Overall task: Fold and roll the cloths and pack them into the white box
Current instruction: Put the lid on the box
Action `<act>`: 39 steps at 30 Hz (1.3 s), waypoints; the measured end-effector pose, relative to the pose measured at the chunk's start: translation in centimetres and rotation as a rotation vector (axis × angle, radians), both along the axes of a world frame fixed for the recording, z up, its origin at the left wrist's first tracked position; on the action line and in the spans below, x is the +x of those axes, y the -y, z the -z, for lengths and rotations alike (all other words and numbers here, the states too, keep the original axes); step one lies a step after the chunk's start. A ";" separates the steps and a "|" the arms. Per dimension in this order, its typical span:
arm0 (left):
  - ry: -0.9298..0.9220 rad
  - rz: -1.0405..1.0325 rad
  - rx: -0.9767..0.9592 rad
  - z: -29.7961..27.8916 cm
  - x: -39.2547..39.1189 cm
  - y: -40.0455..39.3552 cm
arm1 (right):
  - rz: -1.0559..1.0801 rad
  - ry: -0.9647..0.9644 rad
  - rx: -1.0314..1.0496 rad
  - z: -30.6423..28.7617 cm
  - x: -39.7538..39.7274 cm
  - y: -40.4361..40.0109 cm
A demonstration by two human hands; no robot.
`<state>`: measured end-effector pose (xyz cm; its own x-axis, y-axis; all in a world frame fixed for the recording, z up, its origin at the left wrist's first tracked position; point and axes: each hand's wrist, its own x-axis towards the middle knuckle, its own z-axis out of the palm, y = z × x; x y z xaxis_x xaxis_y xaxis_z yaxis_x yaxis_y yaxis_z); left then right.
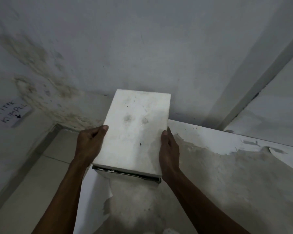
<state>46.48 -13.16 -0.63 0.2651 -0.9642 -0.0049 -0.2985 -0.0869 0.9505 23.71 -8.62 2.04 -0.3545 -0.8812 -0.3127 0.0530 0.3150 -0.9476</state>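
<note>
A white box with its lid on is held in the middle of the view, above the left end of a table. Its top is smudged with grey stains. My left hand grips the box's left side, thumb on the lid. My right hand grips the right side, thumb along the lid's edge. At the near end a dark gap shows under the lid, with something pale inside. No loose cloths are in view.
The table has a worn top with peeling white covering. A stained wall stands close behind. A paper sign hangs on the left wall. Tiled floor lies at the lower left.
</note>
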 end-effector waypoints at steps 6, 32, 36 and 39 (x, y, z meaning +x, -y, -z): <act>0.031 -0.001 0.032 0.7 0.4 -0.5 | 0.010 -0.074 0.010 0.6 0.2 0.0; 0.353 0.004 0.000 -0.5 0.9 0.7 | 0.073 -0.044 0.125 1.5 0.9 0.2; 0.337 0.000 -0.039 -0.4 0.9 0.4 | 0.104 -0.070 0.085 1.6 1.1 0.1; 0.290 0.005 -0.038 -0.4 0.9 0.7 | 0.112 -0.083 0.080 1.8 1.1 0.6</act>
